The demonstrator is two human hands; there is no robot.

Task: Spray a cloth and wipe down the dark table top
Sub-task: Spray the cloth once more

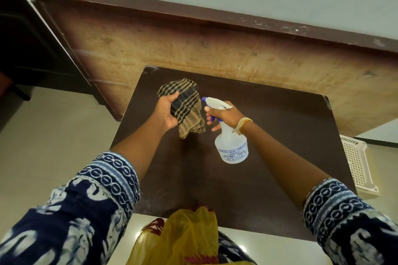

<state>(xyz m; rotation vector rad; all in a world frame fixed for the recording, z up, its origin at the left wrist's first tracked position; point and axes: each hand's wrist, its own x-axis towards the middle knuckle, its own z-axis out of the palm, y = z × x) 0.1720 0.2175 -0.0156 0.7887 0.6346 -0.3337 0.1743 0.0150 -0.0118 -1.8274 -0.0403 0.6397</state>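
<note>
I've got both hands up over the dark tabletop [269, 135], mid-frame. Left hand [167, 112] grips a bunched checked cloth [185, 107], black-and-tan, fingers curled round its left side; the loose end hangs down below the palm, just above the tabletop surface. Right hand [224, 115] holds a white spray bottle [231, 146] by the neck, fingers curled at the blue trigger. Nozzle [204, 99] has a blue tip and points left, right at the cloth, nearly touching it. Bottle body hangs down and to the right of the hand, tilted, printed label facing the camera. Can't tell whether the trigger is squeezed.

Thread bands [242, 126] on the right wrist. Both sleeves are dark blue with white print, lower left and lower right of frame. Yellow fabric [187, 236] at bottom centre, over the near tabletop edge. Wooden board [193, 49] leans against the wall behind the tabletop, across the upper frame. White perforated plastic tray [357, 163] sits at the right edge, just beside the tabletop.
</note>
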